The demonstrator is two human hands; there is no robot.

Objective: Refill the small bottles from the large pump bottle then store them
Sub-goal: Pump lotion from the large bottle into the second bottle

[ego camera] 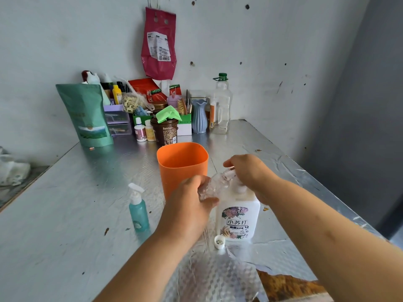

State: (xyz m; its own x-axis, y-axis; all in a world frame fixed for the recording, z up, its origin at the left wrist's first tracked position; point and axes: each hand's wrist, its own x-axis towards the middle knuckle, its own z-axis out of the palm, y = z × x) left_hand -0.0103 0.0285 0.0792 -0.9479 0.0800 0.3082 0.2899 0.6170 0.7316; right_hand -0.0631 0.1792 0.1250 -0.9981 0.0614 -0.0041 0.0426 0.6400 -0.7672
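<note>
At table centre, the left hand (192, 199) grips a small clear bottle (214, 185), fingers and thumb curled round its body. The bottle is tilted, with its neck pointing up toward 2 o'clock and meeting the spout of the large pump bottle (238, 216). The right hand (250, 173) is curled over the pump head, palm down, fingers wrapped across the top. The white pump bottle stands upright on the foil-covered table (65, 214), its flowered label facing the camera.

A white cap (219, 241) lies at the bottle's foot, at 7 o'clock, open side up and just beside the base. An orange cup (182, 164) stands upright at 12 o'clock from the left hand, partly hidden by it. A teal spray bottle (138, 211) stands at 9 o'clock, apart from the hand, its white trigger head on.

Farther out at 12 o'clock, clutter lines the wall. It includes a green pouch (87, 114), two small white bottles (144, 131), a brown tub (164, 132) with a green cloth (168, 114) on top, a blue vase (199, 118) and a clear jug (222, 105) with a green cap. A pink bag (158, 44) hangs on the wall above them.
</note>
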